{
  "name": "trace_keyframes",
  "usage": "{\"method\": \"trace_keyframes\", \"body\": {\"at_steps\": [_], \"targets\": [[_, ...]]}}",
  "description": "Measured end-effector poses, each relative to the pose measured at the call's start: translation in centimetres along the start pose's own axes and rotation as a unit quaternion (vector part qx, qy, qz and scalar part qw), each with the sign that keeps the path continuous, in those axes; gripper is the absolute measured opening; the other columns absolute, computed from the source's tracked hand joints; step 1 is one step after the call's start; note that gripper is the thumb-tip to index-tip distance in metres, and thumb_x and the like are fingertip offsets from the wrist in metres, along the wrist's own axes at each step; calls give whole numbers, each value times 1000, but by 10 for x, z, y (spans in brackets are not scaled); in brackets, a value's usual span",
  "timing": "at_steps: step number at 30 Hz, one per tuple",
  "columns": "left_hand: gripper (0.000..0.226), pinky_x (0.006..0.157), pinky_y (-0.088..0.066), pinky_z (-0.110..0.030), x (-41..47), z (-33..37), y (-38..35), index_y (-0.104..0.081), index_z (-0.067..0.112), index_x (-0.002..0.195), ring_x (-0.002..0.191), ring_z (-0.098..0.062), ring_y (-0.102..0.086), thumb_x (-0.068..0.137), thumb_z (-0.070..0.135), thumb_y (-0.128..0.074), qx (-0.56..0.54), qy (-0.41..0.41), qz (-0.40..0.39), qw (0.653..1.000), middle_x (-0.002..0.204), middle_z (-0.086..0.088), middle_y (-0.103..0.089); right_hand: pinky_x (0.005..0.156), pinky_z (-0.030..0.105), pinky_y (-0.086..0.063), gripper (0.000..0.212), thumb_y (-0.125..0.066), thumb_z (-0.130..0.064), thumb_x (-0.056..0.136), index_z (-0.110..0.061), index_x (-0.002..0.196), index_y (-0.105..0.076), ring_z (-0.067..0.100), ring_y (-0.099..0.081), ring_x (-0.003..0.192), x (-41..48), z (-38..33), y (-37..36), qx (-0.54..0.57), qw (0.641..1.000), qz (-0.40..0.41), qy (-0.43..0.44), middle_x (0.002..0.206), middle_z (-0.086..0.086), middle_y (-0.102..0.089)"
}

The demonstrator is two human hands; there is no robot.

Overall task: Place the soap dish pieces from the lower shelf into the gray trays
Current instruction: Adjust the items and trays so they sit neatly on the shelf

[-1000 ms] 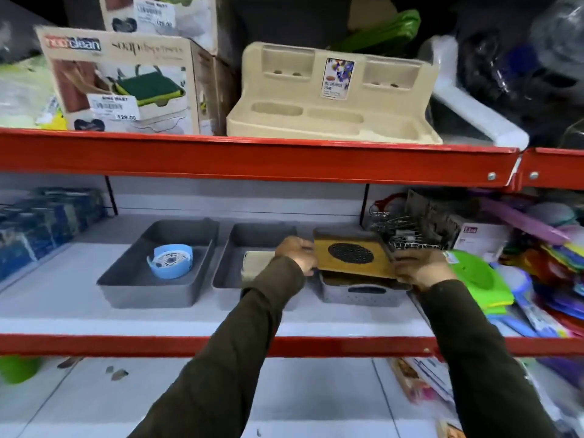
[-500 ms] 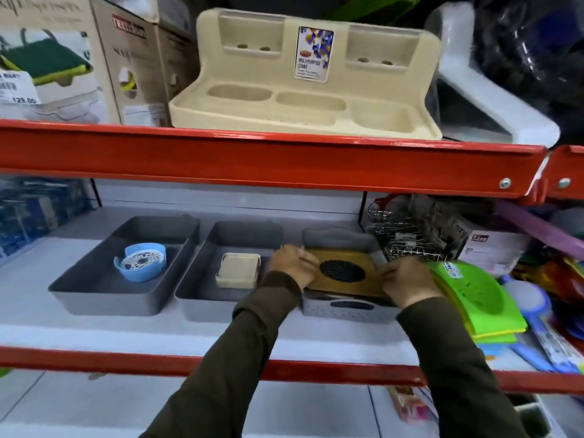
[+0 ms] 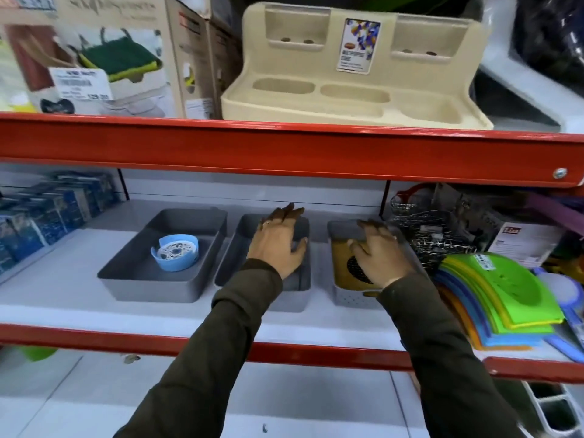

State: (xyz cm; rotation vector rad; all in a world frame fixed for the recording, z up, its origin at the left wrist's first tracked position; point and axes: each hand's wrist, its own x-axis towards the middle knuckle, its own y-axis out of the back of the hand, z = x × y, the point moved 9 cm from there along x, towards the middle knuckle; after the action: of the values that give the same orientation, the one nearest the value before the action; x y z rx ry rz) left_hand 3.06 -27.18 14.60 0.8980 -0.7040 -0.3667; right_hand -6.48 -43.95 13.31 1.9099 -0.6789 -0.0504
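Observation:
Three gray trays stand in a row on the white shelf. A round blue soap dish (image 3: 175, 250) lies in the left tray (image 3: 148, 279). My left hand (image 3: 278, 241) hovers spread over the middle tray (image 3: 301, 281) and hides what is inside it. The right tray (image 3: 350, 298) holds a mustard soap dish piece (image 3: 341, 273) with a dark round grille. My right hand (image 3: 377, 252) rests flat on that piece, fingers apart, gripping nothing.
A stack of green, blue and orange plastic boards (image 3: 502, 298) lies right of the trays, with wire baskets (image 3: 433, 232) behind. Blue boxes (image 3: 41, 216) sit at the left. A red beam (image 3: 284, 147) crosses overhead, carrying a beige organizer (image 3: 357, 90).
Both hands held the mustard piece above the right tray; now it lies in that tray. The left hand has let go and moved left over the middle tray, hiding the beige piece there.

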Motion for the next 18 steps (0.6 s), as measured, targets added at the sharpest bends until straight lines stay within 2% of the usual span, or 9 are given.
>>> {"method": "trace_keyframes", "body": {"at_steps": [3, 6, 9, 11, 13, 15, 16, 18], "targets": [[66, 128, -16, -44, -6, -30, 20, -28, 23, 156, 154, -23, -21, 96, 35, -53, 63, 2, -10, 998, 164, -2, -27, 117, 46, -31, 52, -46, -38, 97, -16, 143, -40, 32, -37, 139, 2, -35, -19, 16, 1000, -14, 10, 149, 15, -42], [66, 128, -10, -48, -14, -68, 39, -26, 23, 156, 155, -23, -18, 96, 36, -51, 93, 21, -22, 995, 165, -3, -26, 118, 48, -30, 55, -49, -39, 96, -15, 144, -39, 31, -35, 141, 4, -76, -45, 18, 998, -40, 40, 150, 14, -42], [66, 127, -7, -49, -23, -110, 57, -27, 21, 156, 153, -25, -22, 95, 34, -50, 136, 46, -40, 989, 163, -5, -31, 118, 49, -27, 56, -47, -40, 96, -15, 145, -36, 31, -34, 141, 8, -120, -71, 8, 996, -59, 67, 151, 12, -40], [63, 127, -5, -48, -29, -143, 70, -33, 20, 153, 149, -26, -31, 94, 31, -51, 156, 81, -52, 983, 158, -5, -40, 119, 50, -24, 50, -44, -36, 98, -19, 145, -38, 30, -35, 141, 10, -153, -89, 0, 994, -63, 87, 152, 10, -40], [56, 127, -10, -47, -36, -178, 81, -41, 19, 147, 141, -29, -43, 94, 30, -53, 177, 128, -77, 973, 150, -9, -50, 120, 54, -20, 45, -42, -30, 98, -27, 142, -42, 27, -36, 141, 10, -188, -107, -4, 991, -65, 117, 152, 4, -41], [50, 124, -25, -42, -42, -206, 89, -48, 17, 142, 132, -31, -53, 94, 30, -56, 195, 159, -108, 962, 141, -12, -59, 120, 57, -14, 45, -41, -24, 96, -32, 140, -44, 24, -32, 143, 10, -223, -126, -15, 986, -78, 147, 154, -3, -38], [50, 120, -32, -39, -43, -215, 91, -51, 17, 141, 131, -31, -54, 93, 29, -58, 190, 162, -119, 961, 141, -12, -59, 118, 58, -13, 47, -41, -21, 94, -33, 140, -45, 24, -31, 143, 10, -238, -136, -27, 982, -91, 161, 154, -6, -38], [51, 118, -35, -34, -46, -233, 91, -51, 19, 144, 135, -30, -50, 95, 29, -57, 176, 152, -147, 962, 147, -11, -52, 112, 54, -19, 51, -42, -14, 90, -33, 136, -50, 25, -35, 137, 11, -268, -158, -68, 974, -113, 184, 152, -9, -42]]}}
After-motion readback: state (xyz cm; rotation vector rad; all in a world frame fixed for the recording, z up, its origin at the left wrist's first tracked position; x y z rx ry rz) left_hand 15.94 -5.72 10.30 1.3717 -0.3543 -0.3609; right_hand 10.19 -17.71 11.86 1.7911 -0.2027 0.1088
